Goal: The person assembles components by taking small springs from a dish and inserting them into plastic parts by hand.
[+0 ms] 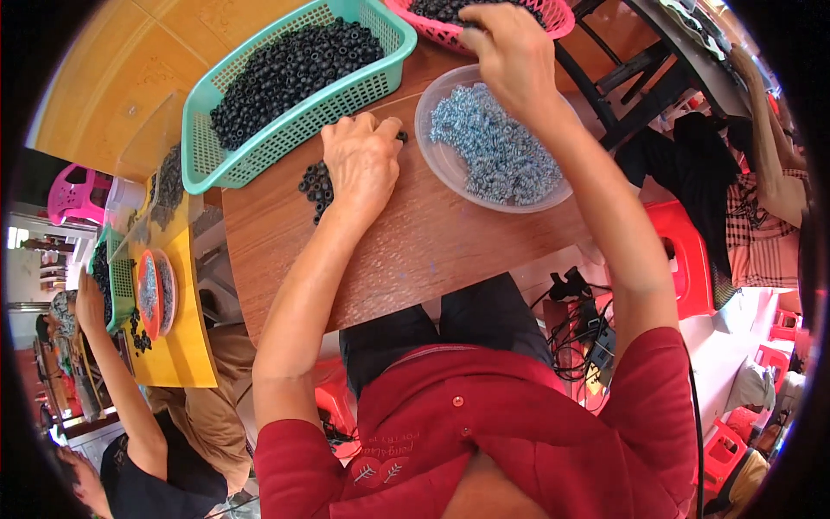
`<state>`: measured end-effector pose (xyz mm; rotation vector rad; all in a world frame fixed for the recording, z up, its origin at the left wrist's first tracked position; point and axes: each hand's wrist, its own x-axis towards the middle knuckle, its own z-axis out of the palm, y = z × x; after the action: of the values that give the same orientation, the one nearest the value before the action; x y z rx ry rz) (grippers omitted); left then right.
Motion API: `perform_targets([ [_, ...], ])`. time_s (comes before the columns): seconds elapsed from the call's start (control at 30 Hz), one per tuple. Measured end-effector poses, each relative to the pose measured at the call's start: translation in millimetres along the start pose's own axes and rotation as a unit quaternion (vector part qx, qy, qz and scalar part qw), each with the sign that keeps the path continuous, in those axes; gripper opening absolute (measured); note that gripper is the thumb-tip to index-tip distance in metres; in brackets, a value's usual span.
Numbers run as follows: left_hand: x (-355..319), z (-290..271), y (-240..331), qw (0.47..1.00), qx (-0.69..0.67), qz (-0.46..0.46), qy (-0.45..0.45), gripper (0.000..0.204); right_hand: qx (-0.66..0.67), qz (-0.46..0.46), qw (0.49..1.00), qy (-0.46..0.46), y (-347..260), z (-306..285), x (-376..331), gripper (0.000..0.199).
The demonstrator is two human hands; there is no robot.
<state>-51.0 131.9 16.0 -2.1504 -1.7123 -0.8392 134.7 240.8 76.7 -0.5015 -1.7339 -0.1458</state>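
Observation:
My left hand rests on the brown wooden table, its fingers curled over small black ring-shaped parts. One black part shows at its fingertips, and a loose cluster of black parts lies beside its wrist. My right hand is raised over the near rim of a pink basket of black parts, fingers bent together; what they hold, if anything, is hidden. Below my right wrist stands a clear round bowl of small bluish-silver coil springs. A green basket heaped with black ring-shaped parts stands beyond my left hand.
The wooden table's near edge is in front of my lap. On the left, another person's hand is at a green basket by a yellow table. Tangled black cables and a red stool are to the right.

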Motion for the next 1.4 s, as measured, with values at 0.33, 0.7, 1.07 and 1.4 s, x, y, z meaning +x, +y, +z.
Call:
perform_targets([
  [0.33,15,38,-9,0.991,0.056,0.089,-0.086,0.005,-0.274,0.108,0.933,-0.206,130,32,23,0.01],
  [0.7,9,3,-17,0.998,-0.057,-0.006,0.01,0.012,-0.236,0.194,0.907,-0.29,96,17,13,0.013],
  [1.07,-54,-49,18,0.522,-0.739,-0.426,-0.016,0.018,0.158,0.219,0.923,-0.273,-89,-28,-57,0.019],
  [1.4,-71,-54,43,0.549,-0.704,-0.449,0.027,0.02,0.216,0.144,0.936,-0.239,-123,-16,-85,0.024],
])
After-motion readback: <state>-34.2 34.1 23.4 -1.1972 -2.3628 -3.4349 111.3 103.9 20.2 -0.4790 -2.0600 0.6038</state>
